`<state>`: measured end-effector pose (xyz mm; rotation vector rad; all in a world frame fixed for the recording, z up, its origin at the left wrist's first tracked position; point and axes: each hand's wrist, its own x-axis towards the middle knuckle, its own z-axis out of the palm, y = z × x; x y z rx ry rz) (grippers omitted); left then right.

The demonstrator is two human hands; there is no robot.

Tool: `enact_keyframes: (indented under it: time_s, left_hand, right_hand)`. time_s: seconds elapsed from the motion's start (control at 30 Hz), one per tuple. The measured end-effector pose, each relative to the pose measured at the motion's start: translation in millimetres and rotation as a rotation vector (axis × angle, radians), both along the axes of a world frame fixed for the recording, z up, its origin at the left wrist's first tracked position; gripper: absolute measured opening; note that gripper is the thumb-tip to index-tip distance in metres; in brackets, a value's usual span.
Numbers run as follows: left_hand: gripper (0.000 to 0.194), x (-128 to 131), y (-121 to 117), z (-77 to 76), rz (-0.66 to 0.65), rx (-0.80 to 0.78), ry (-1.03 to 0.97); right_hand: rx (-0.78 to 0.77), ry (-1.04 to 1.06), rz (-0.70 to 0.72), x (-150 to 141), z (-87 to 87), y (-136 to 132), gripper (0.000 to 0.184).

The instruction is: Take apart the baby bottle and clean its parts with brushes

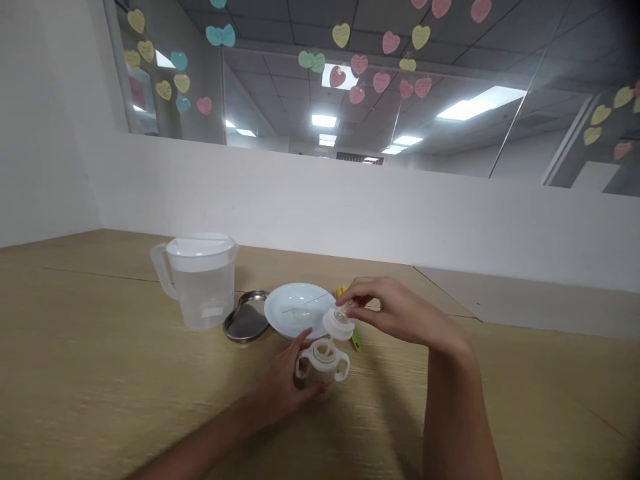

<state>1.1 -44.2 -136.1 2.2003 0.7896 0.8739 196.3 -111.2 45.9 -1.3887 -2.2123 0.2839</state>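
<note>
My left hand (287, 373) is wrapped around the side of a baby bottle (324, 367), which has two side handles and an uncovered round mouth. Above that mouth, my right hand (383, 303) pinches the clear nipple of the bottle's white cap (339, 325). A thin straw-like piece hangs from the cap toward the opening. Just behind the bottle is a white bowl (280, 303) with something clear in it, too indistinct to name. Partly hidden behind my right hand and the cap lies a brush-like thing with a green handle (356, 341) and a yellow end.
A translucent lidded pitcher (205, 290) with a handle stands on the wooden table (100, 347), left of a metal kidney-shaped tray (246, 319). A white wall (300, 200) runs along the table's back edge. Heart-shaped notes stick to the glass above it.
</note>
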Motion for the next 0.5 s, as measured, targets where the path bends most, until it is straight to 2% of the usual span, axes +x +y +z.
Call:
enact_keyframes:
  time_s: [0.1,0.2,0.27,0.33,0.43,0.5]
  left_hand:
    - [0.085,-2,2,-2.4,0.014,0.057,-0.010]
    - [0.075,-5,4,8.7,0.081,0.227,-0.056]
    - [0.062,-4,4,27.8,0.100,0.370,-0.113]
    - [0.047,2,5,53.6,0.075,0.454,-0.168]
    - [0.028,18,7,91.8,0.124,0.476,-0.248]
    - [0.024,28,11,109.1,0.153,0.484,-0.288]
  right_hand:
    - [0.091,0.036,-0.011,1,2.6,-6,0.017]
    - [0.197,0.068,-0.039,0,5.0,-10,0.017]
    - [0.260,0.111,-0.054,-1,6.2,-11,0.016]
    - [0.315,0.169,-0.066,-3,6.6,-10,0.016]
    - [0.389,0.236,-0.072,-7,5.4,-6,0.014]
    - [0.426,0.271,-0.088,-8,3.7,-1,0.014]
